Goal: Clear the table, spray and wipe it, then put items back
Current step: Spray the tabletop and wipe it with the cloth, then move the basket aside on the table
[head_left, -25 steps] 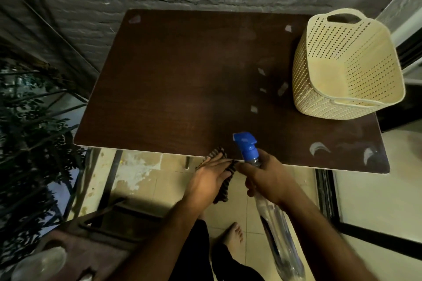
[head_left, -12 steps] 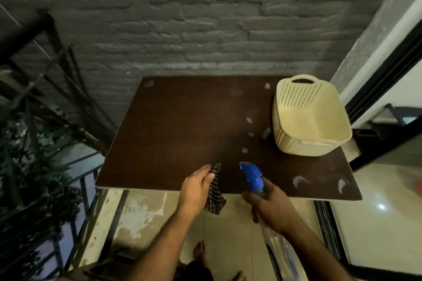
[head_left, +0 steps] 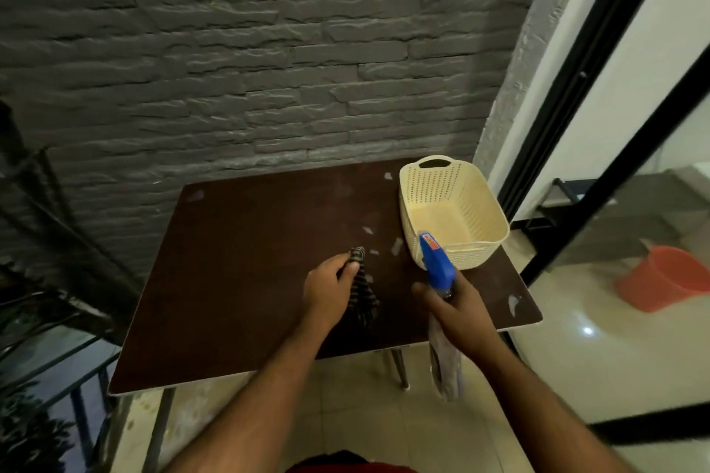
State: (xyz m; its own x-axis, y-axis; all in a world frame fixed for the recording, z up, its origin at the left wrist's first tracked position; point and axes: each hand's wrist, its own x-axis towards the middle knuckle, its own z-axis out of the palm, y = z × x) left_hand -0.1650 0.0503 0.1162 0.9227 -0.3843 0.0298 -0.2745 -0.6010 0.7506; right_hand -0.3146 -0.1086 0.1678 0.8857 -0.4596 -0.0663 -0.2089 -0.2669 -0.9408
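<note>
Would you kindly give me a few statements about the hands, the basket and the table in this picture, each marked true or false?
1. The left hand grips a striped cloth. True.
2. The right hand holds a spray bottle with a red head. False: the head is blue.
3. The cream basket stands on the table at its far right corner. True.
4. The basket holds several items. False: nothing shows inside it.
5. An orange bucket sits on the table. False: it is on the floor to the right.
</note>
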